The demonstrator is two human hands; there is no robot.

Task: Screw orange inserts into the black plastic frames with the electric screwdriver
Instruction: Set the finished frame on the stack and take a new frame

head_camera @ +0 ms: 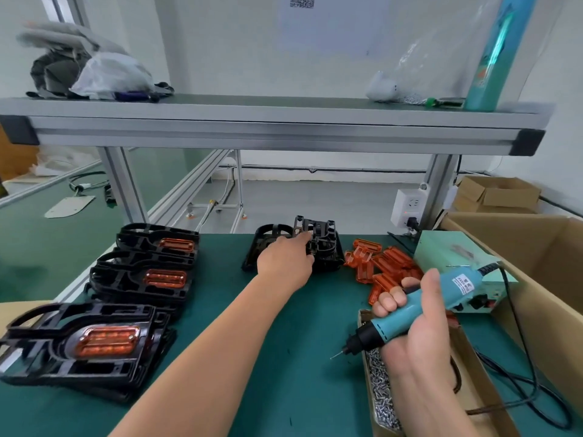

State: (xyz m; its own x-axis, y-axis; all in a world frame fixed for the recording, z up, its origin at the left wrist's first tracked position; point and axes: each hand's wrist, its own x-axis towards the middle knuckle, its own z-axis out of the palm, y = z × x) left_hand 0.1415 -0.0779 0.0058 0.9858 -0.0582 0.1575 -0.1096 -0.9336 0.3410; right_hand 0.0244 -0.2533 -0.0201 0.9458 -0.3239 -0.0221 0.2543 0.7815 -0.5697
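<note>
Presently the work stands part done. Nearest, at the left of the green bench [284, 357], lies the near stack of frames [47, 357], and its top piece carries a fitted orange insert [107, 340] seated in its pocket. Two further stacks [142, 288] lie behind it, each likewise showing an insert on top. Whether the screws are driven home is too small to tell. At the near right, the right hand [419, 335] is wrapped in a full fist round the body of the electric screwdriver [416, 305]. The thumb lies along the tool's upper side. The bit points down and to the left beside the tray of screws [381, 395], engaged with nothing. Beyond the tool, the loose orange inserts [385, 266] lie in a heap, unfitted, just beside a pale green power unit [451, 253]. Farthest, the left hand [285, 260] is at full reach on the bare black frames [325, 247] piled at the back edge of the bench. Its fingers rest against the uppermost frame, but the back of the hand hides whether they have closed on it. In my judgement the next frame is being fetched, with that pile and the heap of inserts left to assemble.
</note>
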